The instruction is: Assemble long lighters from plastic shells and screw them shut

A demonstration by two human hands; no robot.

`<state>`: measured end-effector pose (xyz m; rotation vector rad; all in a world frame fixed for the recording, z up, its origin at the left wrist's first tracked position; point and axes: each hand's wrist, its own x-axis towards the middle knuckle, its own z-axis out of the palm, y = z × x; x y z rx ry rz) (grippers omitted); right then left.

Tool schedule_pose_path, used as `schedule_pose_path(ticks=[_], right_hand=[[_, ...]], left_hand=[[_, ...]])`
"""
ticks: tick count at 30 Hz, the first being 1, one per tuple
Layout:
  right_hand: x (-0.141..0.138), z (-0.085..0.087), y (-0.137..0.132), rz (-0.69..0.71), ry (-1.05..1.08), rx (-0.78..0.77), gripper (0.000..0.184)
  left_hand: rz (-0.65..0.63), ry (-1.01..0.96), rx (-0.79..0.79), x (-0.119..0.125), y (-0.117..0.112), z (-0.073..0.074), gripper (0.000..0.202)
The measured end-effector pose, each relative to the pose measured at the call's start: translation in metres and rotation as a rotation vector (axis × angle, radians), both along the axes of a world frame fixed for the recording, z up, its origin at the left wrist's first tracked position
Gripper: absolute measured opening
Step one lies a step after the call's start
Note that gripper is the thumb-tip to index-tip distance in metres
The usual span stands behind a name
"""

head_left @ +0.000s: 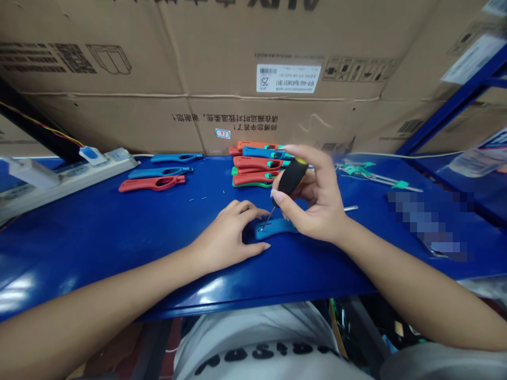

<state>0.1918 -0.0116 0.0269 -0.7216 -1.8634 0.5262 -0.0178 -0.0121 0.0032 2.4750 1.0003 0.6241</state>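
Note:
My right hand (317, 200) grips a black screwdriver with yellow marks (293, 177), held at a slant. Its thin tip meets the end of a blue long-nosed lighter (271, 228) lying flat on the blue table. Part of that lighter is hidden under my right hand; a metal rod (350, 209) shows beyond it. My left hand (229, 235) rests at the lighter's left end, thumb on the near side and fingers on the far side, spread around it. Several tiny metal pins or screws (204, 198) lie beyond my left hand.
A pile of red, blue, orange and green lighter bodies (253, 164) lies at the back. Two blue ones and a red one (152, 183) lie left, near a power strip (71, 179). Metal rods with green parts (372, 173) lie right. A large cardboard box (222, 68) stands behind.

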Motion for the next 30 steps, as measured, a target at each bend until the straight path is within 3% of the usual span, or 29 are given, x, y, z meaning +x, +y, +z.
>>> schedule_pose_path(ticks=[5, 14, 21, 28, 30], right_hand=[[-0.001, -0.002, -0.001, 0.028, -0.006, -0.032, 0.059], [-0.004, -0.005, 0.003, 0.072, -0.031, 0.077, 0.059], [0.001, 0.008, -0.002, 0.23, -0.155, -0.042, 0.069], [0.003, 0.003, 0.003, 0.028, -0.21, 0.213, 0.064], [0.004, 0.006, 0.002, 0.025, -0.252, 0.209, 0.067]], left_hand=[[-0.037, 0.055, -0.021, 0.0, -0.001, -0.001, 0.038], [-0.066, 0.01, -0.027, 0.001, 0.001, -0.003, 0.037], [-0.084, -0.071, -0.01, 0.0, 0.0, -0.003, 0.022], [-0.091, -0.122, -0.006, 0.004, -0.001, -0.008, 0.021], [-0.096, -0.13, -0.017, 0.005, -0.001, -0.009, 0.021]])
